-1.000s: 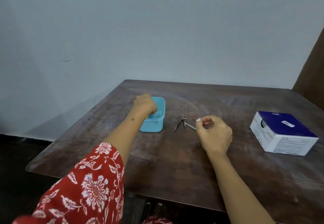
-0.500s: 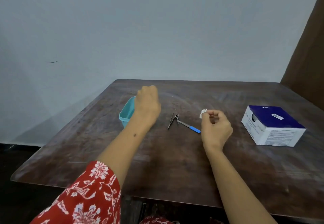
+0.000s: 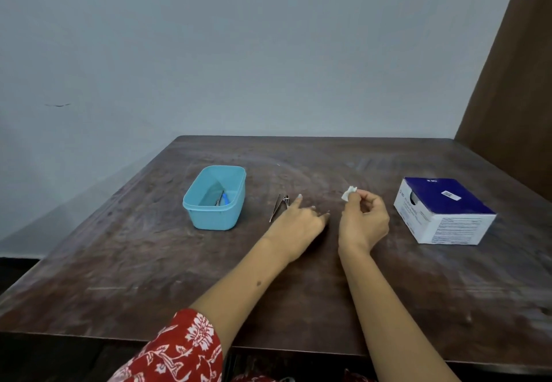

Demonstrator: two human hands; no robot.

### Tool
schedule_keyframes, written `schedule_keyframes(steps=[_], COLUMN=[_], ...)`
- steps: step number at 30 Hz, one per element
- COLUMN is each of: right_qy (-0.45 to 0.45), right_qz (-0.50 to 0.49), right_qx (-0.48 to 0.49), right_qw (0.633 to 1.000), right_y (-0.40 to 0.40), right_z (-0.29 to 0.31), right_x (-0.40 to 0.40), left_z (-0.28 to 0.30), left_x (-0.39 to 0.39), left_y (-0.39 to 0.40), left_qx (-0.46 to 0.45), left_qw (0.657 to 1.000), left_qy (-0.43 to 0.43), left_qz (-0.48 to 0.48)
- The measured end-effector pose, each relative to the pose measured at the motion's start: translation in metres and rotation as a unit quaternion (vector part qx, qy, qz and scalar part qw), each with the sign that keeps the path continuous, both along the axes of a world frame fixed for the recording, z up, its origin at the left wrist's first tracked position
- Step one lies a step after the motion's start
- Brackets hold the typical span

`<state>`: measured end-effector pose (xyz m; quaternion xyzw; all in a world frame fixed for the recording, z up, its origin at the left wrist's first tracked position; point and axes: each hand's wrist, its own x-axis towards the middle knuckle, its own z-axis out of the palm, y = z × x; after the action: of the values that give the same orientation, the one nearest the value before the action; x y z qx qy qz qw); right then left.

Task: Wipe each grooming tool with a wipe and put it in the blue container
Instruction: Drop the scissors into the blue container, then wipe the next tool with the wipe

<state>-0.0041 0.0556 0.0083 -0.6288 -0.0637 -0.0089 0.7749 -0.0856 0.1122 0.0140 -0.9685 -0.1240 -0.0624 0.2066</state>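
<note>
A pale grey-blue wall (image 3: 239,53) fills the upper half of the view, with a brown panel (image 3: 513,83) running down its right edge. Below it the dark, scuffed wooden counter (image 3: 149,277) carries everything else. On its right side sits a white box with a dark blue top (image 3: 445,211), standing alone and well apart from the other things. Left of centre stands the blue container (image 3: 215,198), open-topped, with a blue-handled tool (image 3: 223,199) lying in its bottom among other pieces too small to tell apart. The left arm reaches out from a red floral sleeve (image 3: 179,351) at the bottom edge, and the left hand (image 3: 298,225) lies low over the counter between the container and the right hand, its fingers spread and fairly straight, holding nothing; the forefinger points toward the metal grooming tools (image 3: 279,207), which lie on the counter just right of the container (thin silvery pieces, one of them a pair of tweezers by the look of it, the rest too small to make out). Whether the fingertip touches them I cannot tell. The right hand (image 3: 363,223) is raised a little above the counter just beside the left, its fingers curled, thumb and forefinger pinching a small crumpled white wipe (image 3: 349,193) that sticks up from them.
</note>
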Motion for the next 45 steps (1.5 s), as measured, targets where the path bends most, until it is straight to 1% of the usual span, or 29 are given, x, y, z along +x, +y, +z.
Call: schedule_keyframes(steps=[3, 4, 8, 11, 13, 15, 18, 20, 24, 28, 31, 35, 42, 43, 44, 45], right_qy=[0.003, 0.003, 0.004, 0.006, 0.008, -0.002, -0.053, -0.072, -0.063, 0.002, -0.033, -0.069, -0.091, -0.094, -0.101, -0.109], right_qz=[0.001, 0.001, 0.001, 0.010, 0.021, 0.040, 0.084, 0.114, 0.180, 0.249, 0.248, 0.243, 0.238, 0.238, 0.238, 0.237], right_qx=[-0.002, -0.001, -0.003, -0.002, 0.002, -0.001, -0.024, -0.041, -0.057, -0.001, 0.000, -0.002, 0.002, 0.000, -0.003, -0.010], right_qw=[1.000, 1.000, 1.000, 1.000, 1.000, 0.999, 0.995, 0.990, 0.980, 0.969, 0.968, 0.968, 0.967, 0.967, 0.966, 0.965], right_y=[0.000, 0.000, -0.001, 0.001, 0.000, 0.001, 0.002, 0.001, 0.005, 0.008, 0.004, 0.004, 0.004, 0.003, 0.002, 0.002], right_z=[0.000, 0.001, 0.001, -0.001, -0.002, -0.004, -0.008, -0.008, -0.011, -0.009, -0.006, -0.006, -0.004, -0.004, -0.003, -0.003], right_x=[-0.001, -0.001, 0.000, 0.001, 0.003, 0.002, -0.002, -0.004, -0.004, -0.006, -0.008, -0.010, -0.012, -0.012, -0.013, -0.013], left_z=[-0.006, -0.007, -0.006, -0.008, -0.011, -0.012, -0.011, -0.010, -0.013, -0.014, -0.012, -0.009, -0.011, -0.011, -0.011, -0.011], left_x=[-0.002, -0.002, -0.006, -0.014, -0.021, -0.025, -0.029, -0.030, -0.030, -0.031, -0.031, -0.032, -0.030, -0.030, -0.030, -0.029], left_y=[0.006, 0.008, 0.007, 0.011, 0.010, 0.007, 0.000, -0.005, -0.008, -0.005, -0.006, -0.011, -0.001, -0.001, 0.000, 0.000], left_qx=[0.021, 0.038, 0.037, -0.014, -0.068, -0.105, -0.146, -0.172, -0.231, -0.290, -0.323, -0.390, -0.498, -0.510, -0.514, -0.506], left_qw=[0.995, 0.992, 0.984, 0.977, 0.966, 0.950, 0.916, 0.898, 0.885, 0.860, 0.838, 0.788, 0.713, 0.706, 0.706, 0.715], left_qy=[-0.060, -0.069, -0.130, -0.185, -0.235, -0.285, -0.371, -0.402, -0.404, -0.417, -0.437, -0.474, -0.489, -0.486, -0.479, -0.473], left_qz=[-0.074, -0.096, -0.117, -0.106, -0.084, -0.066, -0.048, -0.044, -0.033, -0.050, -0.048, -0.038, 0.063, 0.078, 0.090, 0.096])
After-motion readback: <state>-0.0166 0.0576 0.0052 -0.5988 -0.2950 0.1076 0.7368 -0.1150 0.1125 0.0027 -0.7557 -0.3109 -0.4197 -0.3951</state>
